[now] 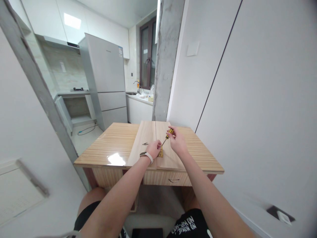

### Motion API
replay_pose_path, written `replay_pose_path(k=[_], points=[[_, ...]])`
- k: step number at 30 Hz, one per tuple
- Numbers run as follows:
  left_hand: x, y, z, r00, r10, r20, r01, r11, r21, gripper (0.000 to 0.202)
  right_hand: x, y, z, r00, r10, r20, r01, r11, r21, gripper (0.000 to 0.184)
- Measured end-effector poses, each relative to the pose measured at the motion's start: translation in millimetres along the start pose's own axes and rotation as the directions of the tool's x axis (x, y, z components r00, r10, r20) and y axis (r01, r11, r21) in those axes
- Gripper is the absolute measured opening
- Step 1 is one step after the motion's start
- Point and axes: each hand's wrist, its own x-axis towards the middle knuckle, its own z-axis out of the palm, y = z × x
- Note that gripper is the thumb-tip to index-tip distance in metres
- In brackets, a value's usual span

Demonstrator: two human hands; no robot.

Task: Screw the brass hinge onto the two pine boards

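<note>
My right hand (177, 140) grips the yellow-and-black handle of a screwdriver (169, 133). Its shaft slants down and left toward a brass-coloured hinge (160, 153). That hinge lies flat on two pale wooden boards, the left board (141, 148) and the right board (170, 158), near the seam between them. At the screwdriver's tip, my left hand (154, 149) has its fingers pinched together; what they hold, if anything, is too small to make out. Part of the hinge is hidden by this hand. Several small screws (145, 143) lie on the left board.
The boards lie side by side on a glossy wood-grain desk (104, 145) with a front drawer (158, 178). A white wall (223, 109) stands close on the right. Beyond the desk are a grey pillar (165, 66) and a silver refrigerator (109, 66).
</note>
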Motion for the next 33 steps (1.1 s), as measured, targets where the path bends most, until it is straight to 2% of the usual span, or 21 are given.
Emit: replay_pose_path(k=[6, 11, 25, 28, 30, 33], points=[[0.6, -1.1, 0.0, 1.000, -0.007, -0.003, 0.007, 1.000, 0.002, 0.022, 5.0, 8.3, 12.3, 0.999, -0.004, 0.032, 0.004, 1.000, 0.003, 0.032], [0.7, -0.2, -2.9, 1.000, -0.020, 0.014, 0.020, 1.000, 0.006, 0.021, 6.8, 14.4, 14.7, 0.998, 0.018, 0.058, -0.017, 1.000, -0.005, 0.032], [0.6, 10.4, -9.3, 0.997, -0.052, 0.049, 0.052, 0.999, 0.007, 0.020, 21.8, 13.0, 12.2, 0.960, -0.036, 0.276, 0.026, 0.999, 0.041, 0.031], [-2.9, 9.7, -21.6, 1.000, 0.010, 0.024, -0.011, 0.998, 0.056, 0.024, 30.7, 14.7, 7.7, 0.948, -0.010, 0.317, 0.009, 1.000, 0.007, 0.032], [-7.6, 4.0, -37.1, 0.998, 0.053, -0.021, -0.050, 0.988, 0.144, 0.028, 36.3, 15.0, 3.4, 0.941, -0.012, 0.339, 0.031, 0.998, -0.048, 0.032], [-19.1, -12.8, -66.6, 1.000, 0.004, -0.018, 0.001, 0.951, 0.311, 0.049, 42.3, 14.0, -2.7, 0.936, -0.033, 0.351, 0.077, 0.991, -0.114, 0.033]])
